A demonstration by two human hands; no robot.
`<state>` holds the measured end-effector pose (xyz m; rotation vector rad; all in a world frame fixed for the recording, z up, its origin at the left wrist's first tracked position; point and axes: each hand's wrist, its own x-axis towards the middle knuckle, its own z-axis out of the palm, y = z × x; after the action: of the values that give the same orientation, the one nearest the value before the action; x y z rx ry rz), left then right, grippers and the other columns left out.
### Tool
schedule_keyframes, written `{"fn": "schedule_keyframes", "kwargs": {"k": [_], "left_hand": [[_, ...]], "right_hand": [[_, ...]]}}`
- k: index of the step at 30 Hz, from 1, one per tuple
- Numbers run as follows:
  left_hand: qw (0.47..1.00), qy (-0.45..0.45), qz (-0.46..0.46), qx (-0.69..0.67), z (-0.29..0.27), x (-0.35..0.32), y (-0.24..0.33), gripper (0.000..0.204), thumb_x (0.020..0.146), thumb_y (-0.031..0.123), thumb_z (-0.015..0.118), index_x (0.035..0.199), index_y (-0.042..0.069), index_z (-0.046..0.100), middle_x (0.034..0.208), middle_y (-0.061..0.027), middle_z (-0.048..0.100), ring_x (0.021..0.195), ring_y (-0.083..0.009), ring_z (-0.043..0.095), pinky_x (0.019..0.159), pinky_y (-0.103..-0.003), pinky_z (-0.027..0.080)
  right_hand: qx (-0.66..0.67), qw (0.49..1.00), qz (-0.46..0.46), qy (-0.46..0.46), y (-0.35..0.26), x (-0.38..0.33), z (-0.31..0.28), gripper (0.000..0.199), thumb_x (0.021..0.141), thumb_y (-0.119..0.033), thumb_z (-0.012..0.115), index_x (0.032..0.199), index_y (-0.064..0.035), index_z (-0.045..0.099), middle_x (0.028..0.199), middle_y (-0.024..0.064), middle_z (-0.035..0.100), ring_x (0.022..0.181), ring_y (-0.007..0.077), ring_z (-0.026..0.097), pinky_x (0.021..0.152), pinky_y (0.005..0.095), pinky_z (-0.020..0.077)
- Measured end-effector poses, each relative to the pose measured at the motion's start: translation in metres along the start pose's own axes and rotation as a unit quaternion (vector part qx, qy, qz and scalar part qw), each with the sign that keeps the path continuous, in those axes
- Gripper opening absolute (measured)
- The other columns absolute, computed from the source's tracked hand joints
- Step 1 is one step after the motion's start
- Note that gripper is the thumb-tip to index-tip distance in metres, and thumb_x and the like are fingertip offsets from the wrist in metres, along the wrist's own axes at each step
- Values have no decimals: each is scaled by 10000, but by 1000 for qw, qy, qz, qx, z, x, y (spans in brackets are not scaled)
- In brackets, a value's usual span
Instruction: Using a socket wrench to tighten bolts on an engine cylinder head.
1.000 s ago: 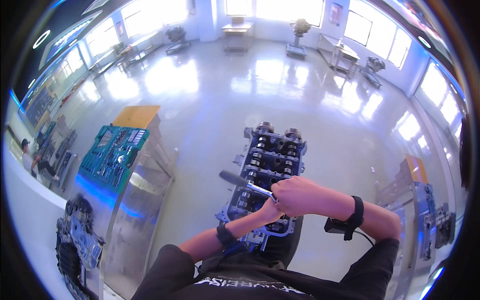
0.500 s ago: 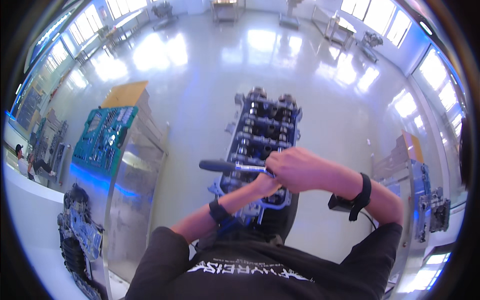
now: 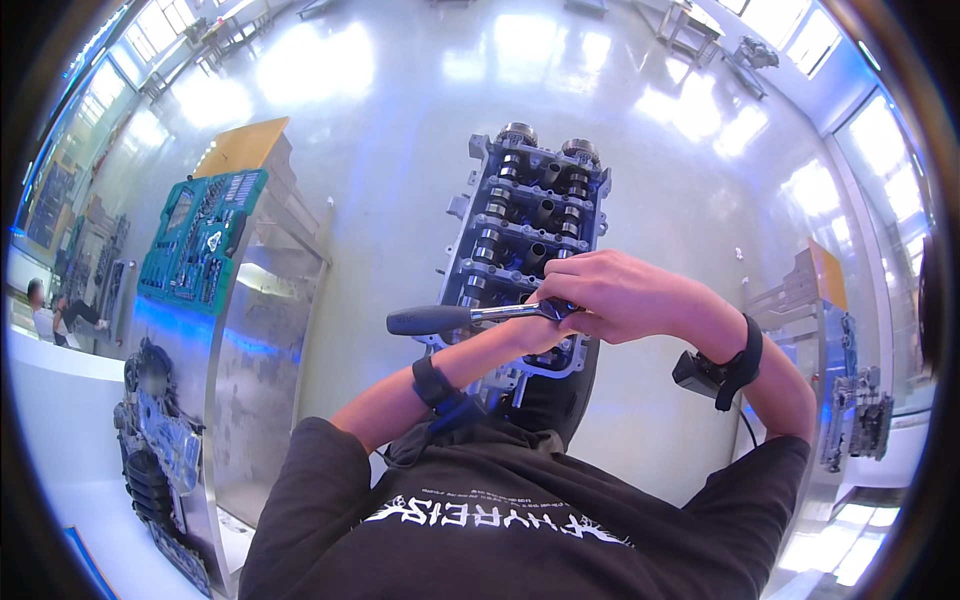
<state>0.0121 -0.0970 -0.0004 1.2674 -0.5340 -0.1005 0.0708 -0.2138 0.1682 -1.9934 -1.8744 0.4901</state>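
Note:
A ratchet wrench (image 3: 430, 319) with a dark grey handle and chrome neck lies crosswise over the near half of a metal cylinder head (image 3: 510, 235), its handle pointing left. Around its head end, my right hand (image 3: 615, 290) is closed, with the fingertips bent down over the tool. My left hand (image 3: 543, 334) is right beside it, under the neck, with its fingers curled in and mostly hidden; what they grip does not show. Camshafts with shiny lobes run along both sides of the cylinder head. Whatever is under the ratchet's head end is covered by my hands.
On the left, a metal bench (image 3: 255, 350) carries a green tool case (image 3: 200, 240) of sockets, with an engine (image 3: 155, 420) near it. At the right stand another bench and engine parts (image 3: 860, 420). A person (image 3: 60, 312) sits far left.
The view has tilted downward, so the cylinder head and both hands sit higher in the picture. Both hands remain together at the ratchet's head end, its handle still pointing left.

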Motion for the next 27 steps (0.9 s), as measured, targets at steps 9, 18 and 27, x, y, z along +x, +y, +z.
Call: {"fn": "schedule_keyframes", "kwargs": {"k": [9, 18, 27], "left_hand": [[998, 40, -53, -8, -3, -1, -1, 161, 841, 81, 644, 990, 63, 585, 980, -67, 603, 910, -134, 572, 762, -309, 482], [996, 38, -81, -29, -1, 8, 20, 174, 771, 63, 648, 940, 70, 609, 930, -41, 620, 909, -109, 573, 745, -306, 485], [999, 16, -37, -5, -7, 6, -5, 186, 717, 53, 637, 901, 71, 627, 885, -24, 628, 906, -94, 571, 734, -304, 491]], "right_hand": [[38, 999, -26, 12, 6, 1, -1, 287, 724, -86, 691, 942, -21, 516, 877, 113, 582, 840, 334, 594, 693, 415, 463], [-32, 997, -70, -12, 4, -1, -7, 342, 718, -51, 675, 1029, -47, 534, 874, 76, 560, 841, 276, 558, 715, 381, 477], [-254, 956, -148, -17, -12, -3, -1, 232, 689, -101, 618, 902, -60, 535, 830, 36, 554, 791, 196, 573, 691, 329, 486]]}}
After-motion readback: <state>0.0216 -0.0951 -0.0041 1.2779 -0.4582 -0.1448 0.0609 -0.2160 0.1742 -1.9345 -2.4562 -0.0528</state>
